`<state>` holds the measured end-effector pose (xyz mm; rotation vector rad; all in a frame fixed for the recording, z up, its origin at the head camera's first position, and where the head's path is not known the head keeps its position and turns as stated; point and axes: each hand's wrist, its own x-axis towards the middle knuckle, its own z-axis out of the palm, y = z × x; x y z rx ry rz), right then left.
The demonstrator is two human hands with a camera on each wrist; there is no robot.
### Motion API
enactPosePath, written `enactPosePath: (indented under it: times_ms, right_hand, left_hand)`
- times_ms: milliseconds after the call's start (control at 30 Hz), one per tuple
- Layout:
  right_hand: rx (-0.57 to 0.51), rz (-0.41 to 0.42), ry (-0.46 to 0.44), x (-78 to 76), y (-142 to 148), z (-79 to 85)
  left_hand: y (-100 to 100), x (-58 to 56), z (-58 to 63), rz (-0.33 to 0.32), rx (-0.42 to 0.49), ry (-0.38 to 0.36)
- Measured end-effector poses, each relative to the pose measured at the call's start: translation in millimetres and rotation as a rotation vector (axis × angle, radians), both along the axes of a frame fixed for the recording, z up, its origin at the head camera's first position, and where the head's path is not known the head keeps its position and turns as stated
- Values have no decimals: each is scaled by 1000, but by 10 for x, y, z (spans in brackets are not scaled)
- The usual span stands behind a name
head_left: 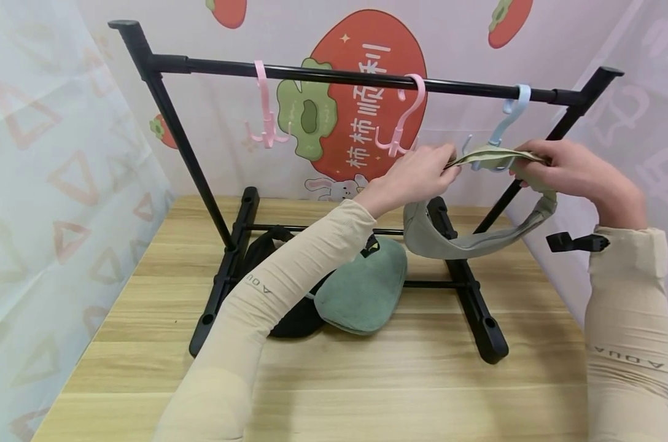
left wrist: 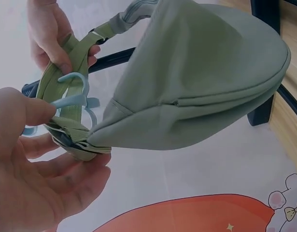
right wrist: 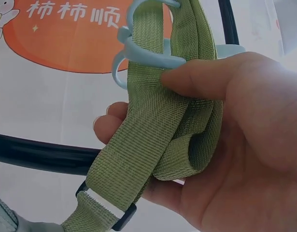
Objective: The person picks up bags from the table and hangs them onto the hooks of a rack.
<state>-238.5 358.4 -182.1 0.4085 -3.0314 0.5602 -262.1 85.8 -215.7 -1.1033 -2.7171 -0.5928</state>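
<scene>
A grey-green sling bag (left wrist: 201, 72) hangs beneath both hands, its olive webbing strap (right wrist: 148, 106) stretched across a pale blue hook (head_left: 506, 124). My left hand (head_left: 414, 175) grips the strap near the bag's end, thumb above and fingers beneath. On the other side of the hook, my right hand (head_left: 574, 167) pinches the folded strap layers between thumb and fingers. Prongs of the hook show in front of and between the strap layers in the right wrist view. A black slide buckle (right wrist: 124, 217) sits lower on the strap.
The hook hangs from the bar (head_left: 345, 77) of a black rack, right of two pink hooks (head_left: 267, 123). A green suede-like bag (head_left: 364, 288) and a black bag (head_left: 295, 319), partly behind my left sleeve, lie on the wooden table (head_left: 411, 393).
</scene>
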Motion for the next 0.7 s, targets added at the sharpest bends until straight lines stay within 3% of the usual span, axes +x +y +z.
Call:
enactPosePath:
  times_ms: [200, 467, 700]
  right_hand:
    - [33, 18, 41, 63, -29, -18]
    - [47, -12, 34, 166, -65, 21]
    - [98, 15, 62, 237, -151, 0]
  left_hand:
    - [-56, -2, -26, -23, -25, 24]
    - [-200, -39, -102, -52, -98, -4]
    - [-374, -26, -202, -89, -97, -26]
